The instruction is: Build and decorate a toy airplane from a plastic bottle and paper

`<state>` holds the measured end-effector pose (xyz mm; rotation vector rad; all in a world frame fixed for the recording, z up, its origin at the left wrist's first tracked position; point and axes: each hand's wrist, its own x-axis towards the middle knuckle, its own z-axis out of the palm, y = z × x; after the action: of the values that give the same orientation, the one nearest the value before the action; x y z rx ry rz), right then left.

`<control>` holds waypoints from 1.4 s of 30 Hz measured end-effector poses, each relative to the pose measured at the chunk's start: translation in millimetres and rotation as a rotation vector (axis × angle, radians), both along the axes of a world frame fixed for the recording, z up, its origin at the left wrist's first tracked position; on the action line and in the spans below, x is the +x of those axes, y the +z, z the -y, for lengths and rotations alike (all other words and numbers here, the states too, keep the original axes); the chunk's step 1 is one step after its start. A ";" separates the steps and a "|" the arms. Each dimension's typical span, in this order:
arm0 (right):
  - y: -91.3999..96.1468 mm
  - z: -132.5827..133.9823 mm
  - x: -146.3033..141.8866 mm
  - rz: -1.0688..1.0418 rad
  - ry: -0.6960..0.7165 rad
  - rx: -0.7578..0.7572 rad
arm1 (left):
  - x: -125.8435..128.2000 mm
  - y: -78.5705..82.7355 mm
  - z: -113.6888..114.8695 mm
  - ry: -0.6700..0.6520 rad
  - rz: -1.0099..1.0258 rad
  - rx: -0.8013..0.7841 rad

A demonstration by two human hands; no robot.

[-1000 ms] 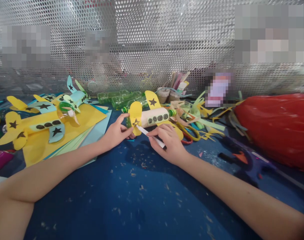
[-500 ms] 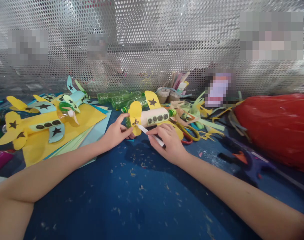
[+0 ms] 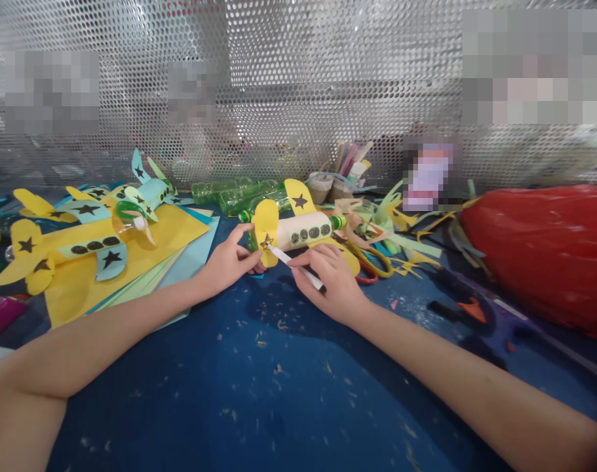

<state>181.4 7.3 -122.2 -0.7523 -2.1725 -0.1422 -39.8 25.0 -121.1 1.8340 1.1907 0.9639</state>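
A toy plane (image 3: 298, 231) made from a bottle wrapped in pale paper lies in front of me, with yellow paper wings and dark round windows. My left hand (image 3: 232, 257) grips its yellow tail piece (image 3: 267, 219) from the left, thumb at the lower edge and a finger along the side. Held in my right hand (image 3: 330, 278) is a white marker (image 3: 298, 263), slanting up to the left. Its tip rests on the tail at a partly filled black star (image 3: 267, 242). Another black star marks the raised far wing (image 3: 299, 198).
Finished-looking paper planes (image 3: 86, 239) and coloured sheets (image 3: 180, 229) lie at left. Green bottles (image 3: 251, 195), craft-stick cups (image 3: 320, 186), paper scraps (image 3: 386, 223) and scissors (image 3: 379, 259) sit behind. A glue gun (image 3: 504, 321) and a red bag (image 3: 544, 252) are at right, before a perforated metal screen (image 3: 298, 85).
The star on the tail looks slightly darker, and the marker's tip has shifted very little. Both hands keep nearly the same place.
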 end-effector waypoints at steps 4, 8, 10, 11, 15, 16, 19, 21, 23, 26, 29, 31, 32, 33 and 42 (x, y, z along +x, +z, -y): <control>-0.2 0.1 -0.1 -0.004 -0.003 0.000 | 0.1 0.1 0.1 -0.002 0.003 -0.006; -0.7 -0.4 -0.3 -0.004 0.001 0.012 | -0.3 -0.6 -0.4 -0.006 -0.002 0.002; -0.7 -0.7 -0.3 -0.003 0.004 0.021 | -0.5 -1.0 -0.9 -0.003 -0.005 0.001; -0.7 -0.9 -0.3 -0.003 0.006 0.025 | -0.6 -1.1 -1.1 -0.003 -0.007 -0.002; -0.6 -1.0 -0.5 -0.005 0.012 0.029 | -0.6 -1.0 -1.3 -0.005 -0.005 -0.006; -0.6 -0.9 -0.5 -0.005 0.012 0.027 | -0.5 -0.9 -1.2 -0.005 -0.004 -0.005; -0.6 -0.8 -0.6 -0.004 0.013 0.024 | -0.1 -0.4 -0.6 -0.008 0.004 -0.007; -0.6 -0.7 -0.6 -0.004 0.015 0.027 | 0.0 -0.5 -0.6 -0.004 0.008 -0.007; -0.5 -0.8 -0.6 -0.004 0.012 0.031 | -0.1 -1.0 -0.9 0.000 0.006 -0.003; -0.7 -1.0 -0.7 -0.001 0.015 0.037 | -0.5 -1.8 -1.5 -0.004 0.003 0.003; -1.5 -1.4 -0.8 -0.003 0.020 0.037 | -0.4 -1.6 -1.4 -0.007 0.007 0.003; -1.9 -1.5 -0.8 -0.002 0.015 0.031 | -0.2 -1.1 -1.0 -0.007 0.006 0.004; -2.0 -1.5 -0.7 -0.002 0.010 0.029 | -0.1 -0.8 -0.8 -0.007 0.004 0.004; -2.0 -1.4 -0.7 -0.005 0.006 0.032 | -0.1 -0.6 -0.6 -0.007 0.001 0.004; -0.3 -0.7 0.1 -0.016 -0.009 0.042 | -0.5 -0.6 -0.8 -0.009 -0.001 0.005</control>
<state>181.6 8.0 -122.6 -0.7377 -2.1446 -0.1854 -40.3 25.8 -121.7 1.8429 1.1805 0.9616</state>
